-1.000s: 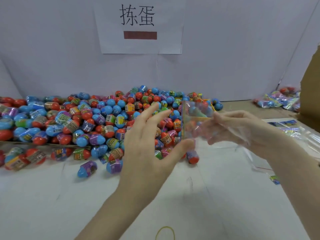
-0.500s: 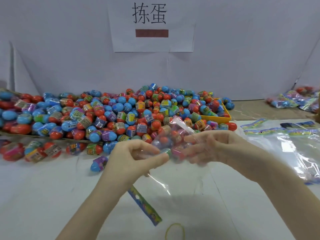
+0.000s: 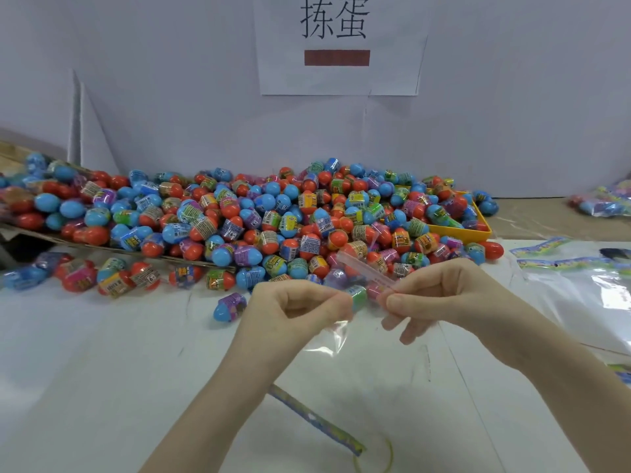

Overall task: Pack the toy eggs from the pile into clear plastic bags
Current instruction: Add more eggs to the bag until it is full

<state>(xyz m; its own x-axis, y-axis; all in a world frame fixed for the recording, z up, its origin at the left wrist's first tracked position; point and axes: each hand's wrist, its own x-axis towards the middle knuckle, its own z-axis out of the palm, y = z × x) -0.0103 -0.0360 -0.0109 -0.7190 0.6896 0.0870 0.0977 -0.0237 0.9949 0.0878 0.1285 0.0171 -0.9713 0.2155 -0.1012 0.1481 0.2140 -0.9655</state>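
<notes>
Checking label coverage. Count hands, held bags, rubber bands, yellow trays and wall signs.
Hands: 2, left hand and right hand
clear bag, pinched by both hands: 1
rubber band: 1
yellow tray: 1
wall sign: 1
Total: 6

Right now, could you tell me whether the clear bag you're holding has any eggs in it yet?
Cannot tell for sure. The clear bag hangs limp between left hand and right hand, apparently empty; eggs seen through it may belong to the pile.
</notes>
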